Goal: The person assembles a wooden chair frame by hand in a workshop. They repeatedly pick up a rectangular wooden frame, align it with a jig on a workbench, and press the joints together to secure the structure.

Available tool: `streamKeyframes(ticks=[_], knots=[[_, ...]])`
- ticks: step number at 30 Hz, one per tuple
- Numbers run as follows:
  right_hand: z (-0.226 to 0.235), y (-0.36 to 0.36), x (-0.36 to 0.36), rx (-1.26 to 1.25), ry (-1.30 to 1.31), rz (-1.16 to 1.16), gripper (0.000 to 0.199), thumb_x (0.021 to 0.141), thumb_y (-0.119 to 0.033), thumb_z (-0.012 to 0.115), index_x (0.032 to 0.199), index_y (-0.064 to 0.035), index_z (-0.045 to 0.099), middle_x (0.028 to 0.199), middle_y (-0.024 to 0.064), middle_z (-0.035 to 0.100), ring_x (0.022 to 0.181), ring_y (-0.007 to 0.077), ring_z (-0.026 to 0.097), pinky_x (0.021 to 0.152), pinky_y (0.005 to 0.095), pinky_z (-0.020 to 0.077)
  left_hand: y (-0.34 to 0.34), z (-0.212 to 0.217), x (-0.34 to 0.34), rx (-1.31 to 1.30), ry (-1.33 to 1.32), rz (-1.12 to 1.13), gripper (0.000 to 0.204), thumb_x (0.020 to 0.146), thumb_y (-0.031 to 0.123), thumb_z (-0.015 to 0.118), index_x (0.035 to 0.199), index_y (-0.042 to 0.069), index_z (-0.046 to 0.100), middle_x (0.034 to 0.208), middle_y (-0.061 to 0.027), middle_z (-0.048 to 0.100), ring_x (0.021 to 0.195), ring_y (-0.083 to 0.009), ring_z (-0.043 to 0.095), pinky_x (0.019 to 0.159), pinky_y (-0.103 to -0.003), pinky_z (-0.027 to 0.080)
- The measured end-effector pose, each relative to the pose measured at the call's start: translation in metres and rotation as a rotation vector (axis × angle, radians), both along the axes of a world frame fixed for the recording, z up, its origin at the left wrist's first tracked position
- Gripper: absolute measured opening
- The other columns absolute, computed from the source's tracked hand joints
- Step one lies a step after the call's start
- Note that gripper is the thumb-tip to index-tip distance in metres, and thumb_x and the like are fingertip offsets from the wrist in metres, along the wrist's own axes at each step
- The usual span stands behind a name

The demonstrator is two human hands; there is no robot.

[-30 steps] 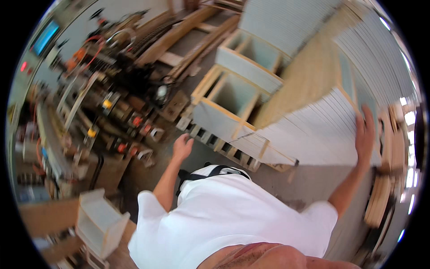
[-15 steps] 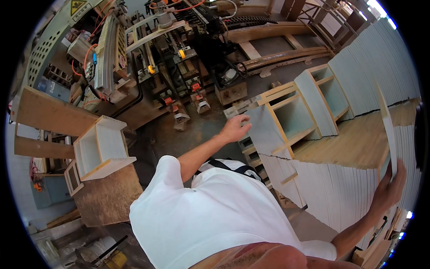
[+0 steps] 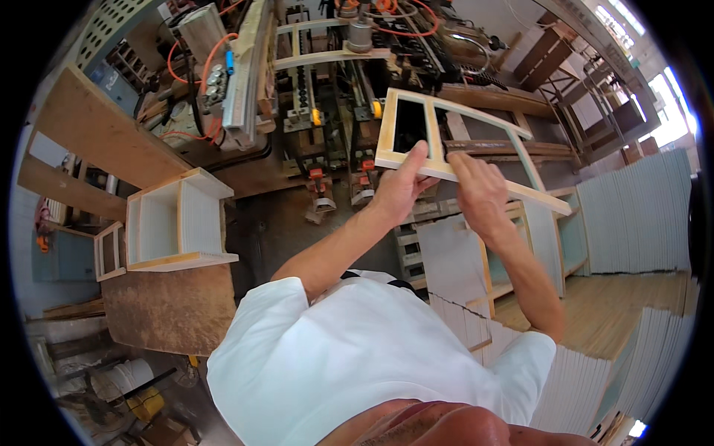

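1. Pale wood with white-painted faces makes up the flat rectangular panel frame with two open windows [image 3: 454, 149], held up in the air in front of the person's chest, tilted so its far end runs off to the right.
2. The left hand [image 3: 401, 189] is clenched on the frame's near long rail at its left end, thumb pressed on the top face beside the left window.
3. The right hand [image 3: 480, 189] grips the same rail just right of the left hand, fingers curled over the top of the frame's edge.
4. Beyond the frame stands a grey metal woodworking machine with orange hoses and clamps [image 3: 349, 67], its rails running away from the frame.
5. Left of the frame, well apart, an open white-and-wood cabinet box [image 3: 178, 223] rests on a brown chipboard sheet [image 3: 167, 308].
6. Below the frame, near the person's right forearm, another white cabinet box with wooden edges [image 3: 513, 253] sits on its side.
7. Right of the frame, stacks of thin white panels [image 3: 639, 212] stand on edge, and more white panels [image 3: 595, 372] are stacked below them by a bare wooden board surface [image 3: 602, 312].
8. The person's white short-sleeved shirt [image 3: 357, 364] fills the lower middle, below the frame.
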State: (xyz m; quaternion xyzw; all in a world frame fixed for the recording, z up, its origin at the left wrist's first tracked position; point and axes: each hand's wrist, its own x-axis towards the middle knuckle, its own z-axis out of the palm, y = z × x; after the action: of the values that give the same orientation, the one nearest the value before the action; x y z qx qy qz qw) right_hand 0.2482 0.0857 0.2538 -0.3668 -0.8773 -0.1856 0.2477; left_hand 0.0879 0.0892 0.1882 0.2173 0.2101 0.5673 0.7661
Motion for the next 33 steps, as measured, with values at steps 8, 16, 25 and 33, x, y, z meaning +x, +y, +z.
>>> streamKeyframes(ticks=[8,16,25,33], knots=[[-0.073,0.071,-0.064,-0.423,0.033,0.082,0.034,0.083,-0.02,0.067,0.113,-0.0059,0.059,0.087,0.0099,0.061,0.081,0.0303,0.058,0.071,0.0409,0.0445,0.061,-0.108,-0.146,-0.012,-0.177,0.251,0.04,0.098,0.027,0.05,0.123,-0.004,0.052,0.115,-0.018,0.062,0.113,-0.0279,0.059,0.099,-0.04,0.048],[-0.122,0.149,-0.124,-0.374,0.163,0.241,0.033,0.082,-0.02,0.068,0.111,-0.0062,0.062,0.095,0.0107,0.064,0.087,0.031,0.059,0.075,0.041,0.0457,0.111,-0.145,-0.222,-0.089,-0.168,0.458,0.033,0.096,0.02,0.053,0.122,-0.001,0.051,0.122,-0.0184,0.057,0.119,-0.031,0.054,0.104,-0.044,0.043],[-0.152,0.21,-0.143,-0.382,0.147,0.25,0.034,0.083,-0.018,0.065,0.116,-0.008,0.061,0.103,0.0092,0.063,0.094,0.0309,0.057,0.083,0.0425,0.0429,0.143,-0.151,-0.234,-0.19,-0.208,0.55,0.03,0.096,0.013,0.053,0.12,-0.004,0.048,0.126,-0.0182,0.053,0.123,-0.0337,0.051,0.108,-0.048,0.04],[-0.151,0.205,-0.138,-0.433,0.168,0.302,0.035,0.081,-0.016,0.067,0.114,-0.0072,0.061,0.104,0.0092,0.063,0.095,0.0287,0.056,0.083,0.0409,0.0412,0.131,-0.152,-0.238,-0.16,-0.159,0.513,0.028,0.096,0.016,0.054,0.118,-0.002,0.05,0.126,-0.0174,0.054,0.125,-0.0322,0.05,0.107,-0.046,0.041]])
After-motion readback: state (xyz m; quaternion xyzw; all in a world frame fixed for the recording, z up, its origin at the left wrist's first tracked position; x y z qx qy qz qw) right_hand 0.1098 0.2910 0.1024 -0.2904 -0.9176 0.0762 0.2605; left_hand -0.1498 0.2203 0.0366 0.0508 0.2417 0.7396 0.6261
